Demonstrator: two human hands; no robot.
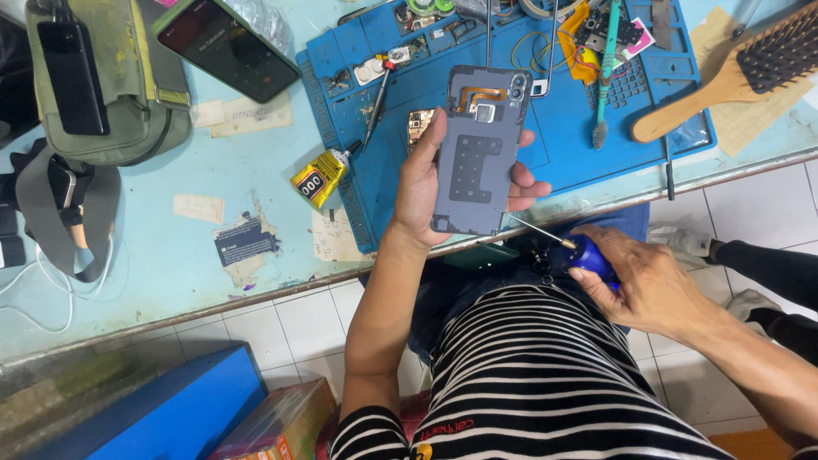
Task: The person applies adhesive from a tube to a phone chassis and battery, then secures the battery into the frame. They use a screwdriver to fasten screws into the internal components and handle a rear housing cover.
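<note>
The phone back cover (479, 149), grey with its inner side turned up, sits upright in the left hand (423, 183) over the near edge of the blue work mat (554, 145), probably so its inner face with the orange flex strip and camera cut-out faces the wearer and catches the light. The left hand is curled around it: thumb along the cover's 9 o'clock edge, fingertips wrapping out at the 3 o'clock edge, palm behind its lower half. At the cover's 5 o'clock, the right hand (652, 285) is closed around the blue handle of a small screwdriver (562, 243), whose thin shaft points up toward the cover's lower right corner; whether the tip touches it I cannot tell. The grip looks low and close to the lap, apparently for steadiness. On the bench (170, 247), a yellow glue tube (319, 177) lies at the cover's 9 o'clock, and a wooden brush (741, 72) at 2 o'clock.
</note>
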